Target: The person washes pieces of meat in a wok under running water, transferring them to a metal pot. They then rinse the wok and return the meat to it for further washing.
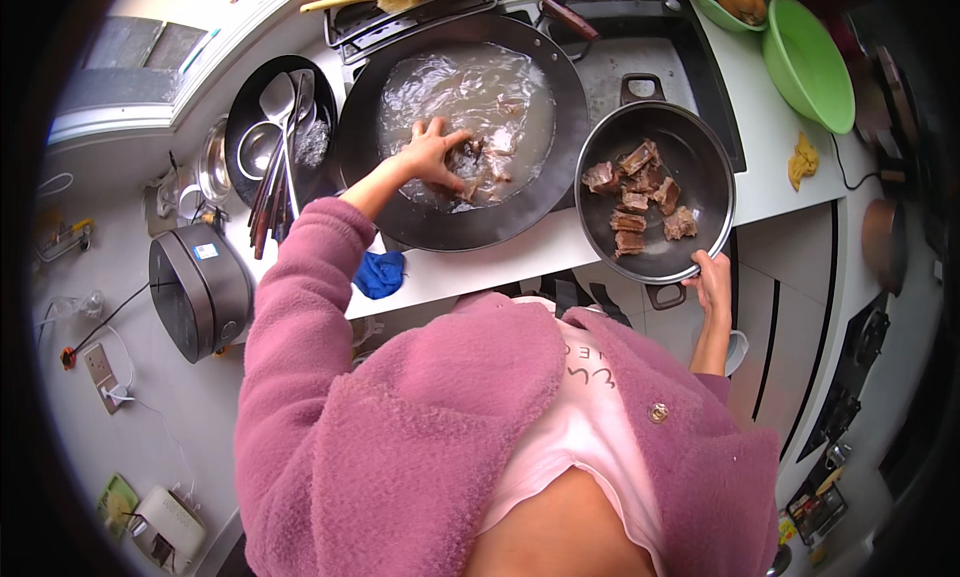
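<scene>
My left hand (pixel 436 157) reaches into a large dark wok (pixel 480 236) of cloudy water (pixel 442 74). Its fingers are spread around bone-in meat pieces (pixel 499 153) at the surface; whether it grips one is unclear. With my right hand (pixel 709 281) I hold the near rim of a dark two-handled pot (pixel 716 176), fingers partly hidden beneath it. The pot is just right of the wok, tilted so that its inside shows. Several browned meat chunks (pixel 643 178) lie on its bottom.
Left of the wok, a black pan (pixel 236 97) holds ladles and spatulas (pixel 277 97). A blue cloth (pixel 380 275) lies at the counter's front edge. A dark appliance (pixel 202 292) stands at left. The sink (pixel 645 56), a green basin (pixel 810 67) and a yellow cloth (pixel 803 161) are right.
</scene>
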The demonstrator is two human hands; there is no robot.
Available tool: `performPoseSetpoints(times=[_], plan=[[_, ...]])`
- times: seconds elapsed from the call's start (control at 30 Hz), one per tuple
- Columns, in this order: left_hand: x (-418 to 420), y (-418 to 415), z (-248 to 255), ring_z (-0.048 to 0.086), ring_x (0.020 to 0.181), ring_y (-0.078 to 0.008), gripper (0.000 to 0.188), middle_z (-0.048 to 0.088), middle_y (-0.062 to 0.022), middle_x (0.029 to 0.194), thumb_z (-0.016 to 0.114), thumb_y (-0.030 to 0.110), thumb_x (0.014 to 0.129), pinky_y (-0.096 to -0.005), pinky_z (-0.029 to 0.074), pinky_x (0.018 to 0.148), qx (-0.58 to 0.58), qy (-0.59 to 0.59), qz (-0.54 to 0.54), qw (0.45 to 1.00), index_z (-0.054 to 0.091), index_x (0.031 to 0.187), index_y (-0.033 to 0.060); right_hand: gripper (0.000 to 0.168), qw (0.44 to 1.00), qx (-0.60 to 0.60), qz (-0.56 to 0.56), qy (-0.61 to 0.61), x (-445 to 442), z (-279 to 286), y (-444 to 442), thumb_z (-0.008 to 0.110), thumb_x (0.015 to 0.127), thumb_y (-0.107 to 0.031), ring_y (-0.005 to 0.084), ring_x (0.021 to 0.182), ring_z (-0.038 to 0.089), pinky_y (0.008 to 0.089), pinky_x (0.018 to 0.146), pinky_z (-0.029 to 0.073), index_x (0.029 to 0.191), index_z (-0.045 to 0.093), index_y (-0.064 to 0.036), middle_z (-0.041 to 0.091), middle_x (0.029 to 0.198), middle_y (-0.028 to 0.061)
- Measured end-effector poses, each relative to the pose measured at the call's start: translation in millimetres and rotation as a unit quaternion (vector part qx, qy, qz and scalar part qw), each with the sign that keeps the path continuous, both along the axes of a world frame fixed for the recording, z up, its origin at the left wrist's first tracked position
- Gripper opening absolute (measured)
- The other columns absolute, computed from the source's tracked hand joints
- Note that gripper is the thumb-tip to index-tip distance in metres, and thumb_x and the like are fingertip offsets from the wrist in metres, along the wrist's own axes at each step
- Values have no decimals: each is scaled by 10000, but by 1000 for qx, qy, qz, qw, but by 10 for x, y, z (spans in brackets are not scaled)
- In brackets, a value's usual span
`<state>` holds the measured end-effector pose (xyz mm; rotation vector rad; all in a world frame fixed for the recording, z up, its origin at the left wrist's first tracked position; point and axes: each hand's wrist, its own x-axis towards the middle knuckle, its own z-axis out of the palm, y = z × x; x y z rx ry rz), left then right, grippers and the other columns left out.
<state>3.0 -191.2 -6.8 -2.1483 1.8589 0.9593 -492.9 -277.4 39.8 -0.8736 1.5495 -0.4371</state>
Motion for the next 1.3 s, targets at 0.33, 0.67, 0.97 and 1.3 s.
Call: performPoseSetpoints(times=[0.33, 0.67, 0.97, 1.3], plan=[[9, -243, -321, 467, 1046, -365, 562, 407, -173, 1148, 751, 288, 514, -401, 434, 869, -103, 33, 134, 985, 595, 1034, 142, 131, 1000, -7, 0, -2, 13, 14, 0, 499, 719, -50, 119, 439, 516, 237, 335, 464, 816, 526, 33, 517, 606, 33], [241, -73, 331, 570, 626, -78, 255, 615, -14, 724, 742, 31, 627, -195, 411, 522, -44, 416, 366, 831, 619, 846, 81, 75, 999, -28, -4, -17, 36, 39, 22, 491, 729, -43, 119, 436, 513, 238, 344, 478, 737, 504, 31, 506, 586, 41], [-423, -402, 974, 586, 610, -95, 274, 616, -41, 750, 731, 68, 657, -217, 490, 591, -72, 565, 251, 783, 615, 906, 67, 89, 1000, -23, -7, -14, 20, 14, 9, 504, 724, -55, 110, 428, 509, 238, 333, 474, 766, 517, 22, 496, 585, 28], [-1739, -800, 1009, 503, 1052, -190, 664, 490, -181, 1195, 720, 233, 715, -314, 417, 877, -71, 573, 184, 795, 407, 1267, 38, 83, 1000, -18, -5, 1, 35, 34, 20, 481, 719, -46, 124, 428, 514, 246, 338, 473, 716, 517, 29, 508, 583, 41]])
